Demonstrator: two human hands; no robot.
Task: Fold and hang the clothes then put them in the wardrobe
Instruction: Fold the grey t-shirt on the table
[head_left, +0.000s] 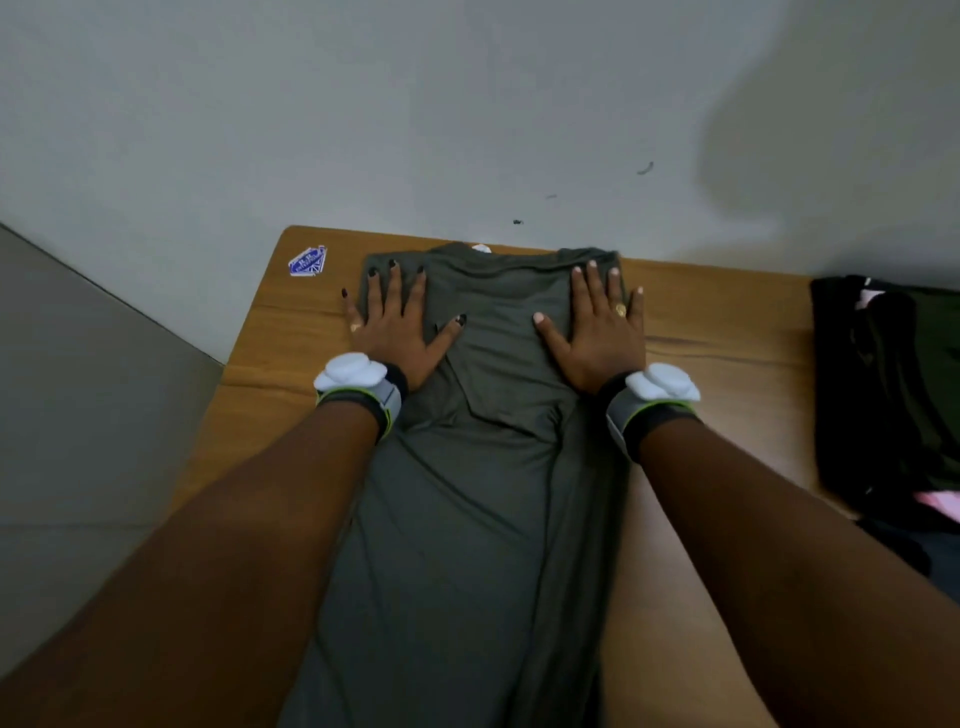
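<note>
The long grey-green jersey garment (467, 441) lies lengthwise on the wooden table (727, 322), its sides already folded inward. The left hand (397, 327) and right hand (597, 332) press flat near its collar, fingers spread, gripping nothing. Lengthwise folds, hanging and the wardrobe remain, as does the dark heap of clothes (893, 395) at right.

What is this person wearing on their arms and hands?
No sleeves; both forearms are bare. The left wristband and right wristband match: grey with lime-green edging, a black cuff, and a white rounded device on top. The left hand has dark-painted nails; the right hand wears a gold ring.
</note>
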